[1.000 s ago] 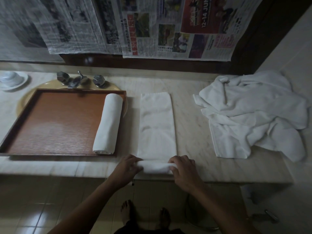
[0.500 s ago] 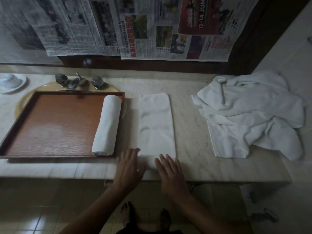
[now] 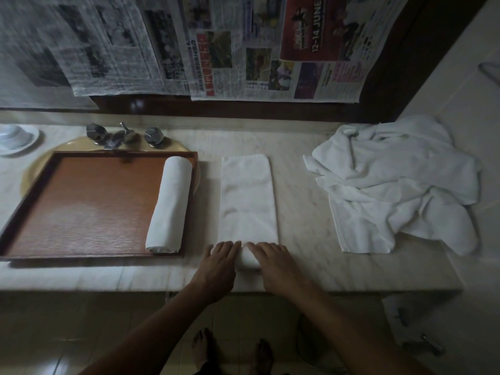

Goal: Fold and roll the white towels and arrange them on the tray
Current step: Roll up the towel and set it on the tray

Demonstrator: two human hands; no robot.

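the folded towel (image 3: 247,196) lies on the counter (image 3: 303,201), its near end rolled under the flat, spread left hand (image 3: 217,266) and right hand (image 3: 278,265), with the tray (image 3: 89,201) and rolled towel (image 3: 169,204) at 9 o'clock and the towel pile (image 3: 392,182) at 3 o'clock.

You stand at a pale marble counter (image 3: 311,212). Behind it, sheets of newspaper (image 3: 243,50) hang on the wall, one with a red advert that reads "12-14 JUNE". At the far left of the counter sits a white cup on a saucer (image 3: 16,136). A metal faucet (image 3: 119,135) with two faceted knobs stands at the back of a yellowish basin (image 3: 43,163). Below the counter edge you see tiled floor (image 3: 67,334) and your bare feet (image 3: 203,350).
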